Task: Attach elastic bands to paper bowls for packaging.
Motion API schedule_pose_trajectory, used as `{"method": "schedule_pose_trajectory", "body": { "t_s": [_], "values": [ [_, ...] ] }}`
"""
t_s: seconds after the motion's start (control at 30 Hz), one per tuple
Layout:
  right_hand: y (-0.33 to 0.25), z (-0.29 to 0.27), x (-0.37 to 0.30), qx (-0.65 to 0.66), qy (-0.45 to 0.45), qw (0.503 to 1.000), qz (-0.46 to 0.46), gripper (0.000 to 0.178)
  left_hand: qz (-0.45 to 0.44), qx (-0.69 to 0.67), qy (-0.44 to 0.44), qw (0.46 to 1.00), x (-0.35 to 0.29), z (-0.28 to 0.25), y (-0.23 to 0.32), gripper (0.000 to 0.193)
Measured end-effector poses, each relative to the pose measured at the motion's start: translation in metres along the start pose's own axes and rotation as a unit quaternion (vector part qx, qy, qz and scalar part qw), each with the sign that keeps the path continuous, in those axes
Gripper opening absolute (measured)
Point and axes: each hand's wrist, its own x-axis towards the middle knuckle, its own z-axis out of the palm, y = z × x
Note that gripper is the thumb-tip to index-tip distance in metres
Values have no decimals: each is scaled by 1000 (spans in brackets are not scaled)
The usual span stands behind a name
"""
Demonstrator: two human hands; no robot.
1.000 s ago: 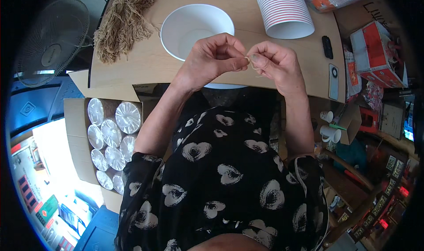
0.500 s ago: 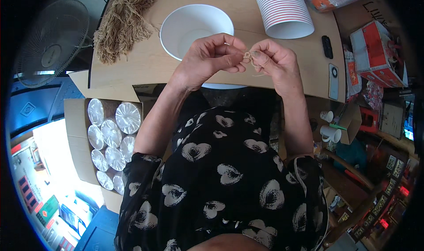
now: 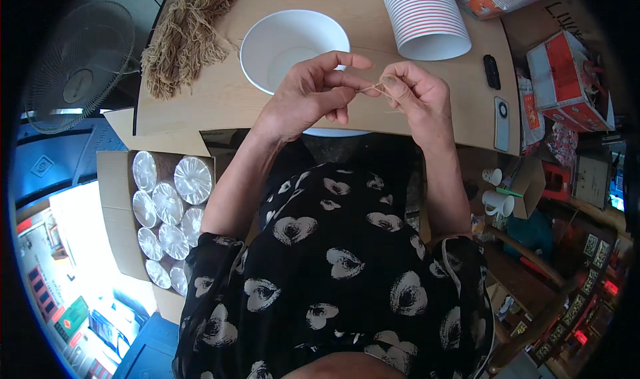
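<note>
I hold a thin piece of tan string (image 3: 374, 88) between my two hands, in the air in front of the table's near edge. My right hand (image 3: 419, 99) pinches it with the thumb against the bent forefinger, because so thin a string needs the fingertips and not the palm. My left hand (image 3: 303, 99) has the index finger stretched away, while the string goes straight to the thumb and middle finger; I judge that it is grasped there, as it looks taut, but the contact itself is partly hidden. If there is a knot or loop, I cannot tell.

On the table (image 3: 220, 112), the white tub (image 3: 293, 36) stands open just behind my left hand, probably to be in easy reach. The bundle of brown strands (image 3: 190, 39) lies at the left side, I suppose so that single pieces can be taken. The stack of tubs (image 3: 427, 19) lies on its side, nested, perhaps to save space, with its mouth toward me.
</note>
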Motion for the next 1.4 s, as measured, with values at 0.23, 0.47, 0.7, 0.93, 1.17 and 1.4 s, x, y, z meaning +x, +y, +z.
{"method": "schedule_pose_trajectory", "body": {
  "t_s": [0.23, 0.47, 0.7, 0.93, 1.17, 1.4],
  "values": [
    [-9, -24, -15, -69, -76, 993, 66, 13, 52, 102, 32, 993, -4, 12, -3, 20],
    [-28, -41, -40, -61, -80, 994, 43, 11, 267, 390, 47, 880, -8, 32, -6, 5],
    [-33, -63, -67, 143, -3, 989, -25, 10, 350, 562, 155, 733, -10, 9, -18, 10],
    [-16, -98, -84, 387, -13, 915, -114, 27, 283, 554, 222, 750, -19, -7, -38, 11],
    [-9, -92, -67, 486, 63, 865, -105, 12, 196, 643, 203, 712, -38, -19, -17, 48],
    [8, -80, -54, 452, 121, 882, -54, 14, 206, 702, 228, 642, -56, -50, -4, 26]
  ]
}}
